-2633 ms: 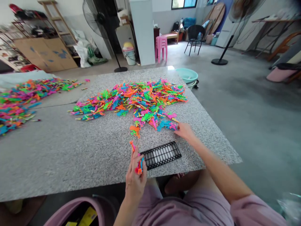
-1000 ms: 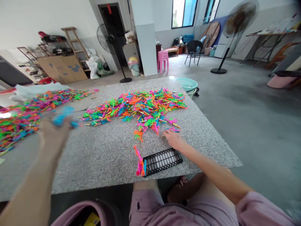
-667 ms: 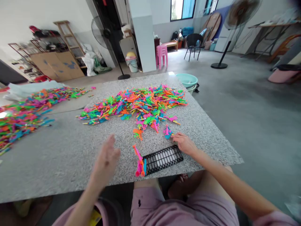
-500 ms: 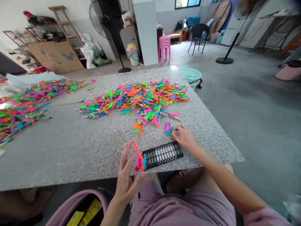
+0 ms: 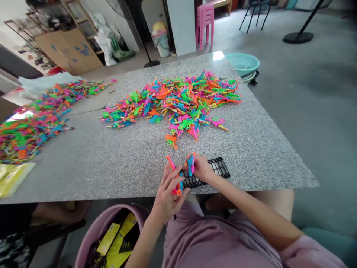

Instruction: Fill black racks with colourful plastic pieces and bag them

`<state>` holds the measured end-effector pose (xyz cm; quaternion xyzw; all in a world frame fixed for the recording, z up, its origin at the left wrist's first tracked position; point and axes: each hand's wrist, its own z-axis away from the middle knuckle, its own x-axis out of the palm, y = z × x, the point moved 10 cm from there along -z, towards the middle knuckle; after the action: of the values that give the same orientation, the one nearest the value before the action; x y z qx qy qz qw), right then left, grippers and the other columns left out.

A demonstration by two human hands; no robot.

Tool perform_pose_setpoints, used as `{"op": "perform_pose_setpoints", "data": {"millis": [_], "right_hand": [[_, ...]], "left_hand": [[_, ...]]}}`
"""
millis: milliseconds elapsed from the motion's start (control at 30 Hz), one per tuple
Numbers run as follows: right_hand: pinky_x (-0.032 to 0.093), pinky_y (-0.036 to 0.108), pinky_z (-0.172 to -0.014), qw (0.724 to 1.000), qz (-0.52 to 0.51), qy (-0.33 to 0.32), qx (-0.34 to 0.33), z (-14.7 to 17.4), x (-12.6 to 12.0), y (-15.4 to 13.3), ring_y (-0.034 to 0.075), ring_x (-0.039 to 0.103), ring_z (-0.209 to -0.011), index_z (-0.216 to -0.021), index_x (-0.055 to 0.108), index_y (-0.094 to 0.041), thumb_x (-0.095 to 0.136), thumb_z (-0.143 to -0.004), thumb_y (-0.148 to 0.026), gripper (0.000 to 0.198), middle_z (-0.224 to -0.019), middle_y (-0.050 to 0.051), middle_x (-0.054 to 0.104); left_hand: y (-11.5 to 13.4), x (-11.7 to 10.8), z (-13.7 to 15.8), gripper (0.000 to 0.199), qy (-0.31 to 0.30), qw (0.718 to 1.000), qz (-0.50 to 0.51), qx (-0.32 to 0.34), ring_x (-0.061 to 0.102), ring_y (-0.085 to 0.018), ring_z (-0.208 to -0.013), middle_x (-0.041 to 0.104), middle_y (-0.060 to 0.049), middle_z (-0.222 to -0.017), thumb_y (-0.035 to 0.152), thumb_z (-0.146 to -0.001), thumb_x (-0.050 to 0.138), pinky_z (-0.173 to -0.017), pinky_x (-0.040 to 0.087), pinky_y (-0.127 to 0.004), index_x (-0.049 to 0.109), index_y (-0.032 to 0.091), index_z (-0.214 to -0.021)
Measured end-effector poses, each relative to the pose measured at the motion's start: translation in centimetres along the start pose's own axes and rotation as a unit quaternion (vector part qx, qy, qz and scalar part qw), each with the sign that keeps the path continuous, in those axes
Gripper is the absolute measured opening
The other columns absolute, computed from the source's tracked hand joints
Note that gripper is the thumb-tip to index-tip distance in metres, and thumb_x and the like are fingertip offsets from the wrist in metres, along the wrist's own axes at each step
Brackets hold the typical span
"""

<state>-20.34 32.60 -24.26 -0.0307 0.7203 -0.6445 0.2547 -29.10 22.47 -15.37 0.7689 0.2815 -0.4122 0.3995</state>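
Observation:
A black lattice rack lies near the table's front edge, its middle partly covered by my hands. Upright at its left end stand several pink, orange and blue plastic toy pieces. The fingers and thumb of my left hand are curled around these pieces. My right hand, over the middle of the rack, pinches a small blue and pink plastic toy piece. Its lower end is just above or inside the rack; I cannot tell which. An orange and green toy piece lies beyond my hands.
A large heap of bright plastic toy pieces covers the table's far part, with another heap at left. Yellow packets lie on the left edge. Below is a pink bin with yellow cards. A turquoise basin stands beyond the far corner.
My right hand has brought the blue and pink toy piece left from the tabletop to over the rack. My left hand's fingers have closed in around the pieces there. The view has tilted down.

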Motion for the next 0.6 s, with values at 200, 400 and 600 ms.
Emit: {"op": "perform_pose_setpoints", "data": {"millis": [200, 400, 600], "right_hand": [[0.036, 0.023, -0.059, 0.992, 0.117, -0.04, -0.015, -1.6, 2.8, -1.3, 0.015, 0.06, -0.064, -0.08, 0.065, -0.018, 0.064, -0.076, -0.016, 0.005, -0.068, 0.002, 0.066], [0.033, 0.023, -0.057, 0.975, 0.202, -0.09, -0.039, -3.0, 4.0, -2.7, 0.015, 0.059, -0.066, -0.088, 0.069, -0.017, 0.059, -0.079, -0.015, 0.013, -0.074, 0.003, 0.069], [0.027, 0.023, -0.052, 0.97, 0.197, -0.139, -0.023, -4.5, 5.4, -2.6, 0.013, 0.053, -0.061, -0.062, 0.064, -0.014, 0.064, -0.072, -0.013, 0.01, -0.061, 0.0, 0.061]], "left_hand": [[0.1, 0.0, 0.4, 0.025, 0.025, 0.999, -0.024, 0.005, 0.018, -0.036, -0.149, 0.047, -0.016, -0.145, 0.015, -0.089, 0.062, -0.115, 0.033, -0.061, 0.051, 0.017, -0.111], [-0.1, -0.1, 0.9, 0.031, 0.084, 0.996, -0.029, 0.0, 0.021, -0.037, -0.148, 0.03, -0.017, -0.156, 0.013, -0.089, 0.061, -0.113, 0.037, -0.059, 0.051, 0.017, -0.117], [0.5, 0.0, 0.7, 0.04, 0.076, 0.995, -0.043, 0.045, 0.022, -0.039, -0.147, 0.048, -0.016, -0.143, 0.01, -0.087, 0.063, -0.113, 0.035, -0.063, 0.05, 0.016, -0.124]]}}
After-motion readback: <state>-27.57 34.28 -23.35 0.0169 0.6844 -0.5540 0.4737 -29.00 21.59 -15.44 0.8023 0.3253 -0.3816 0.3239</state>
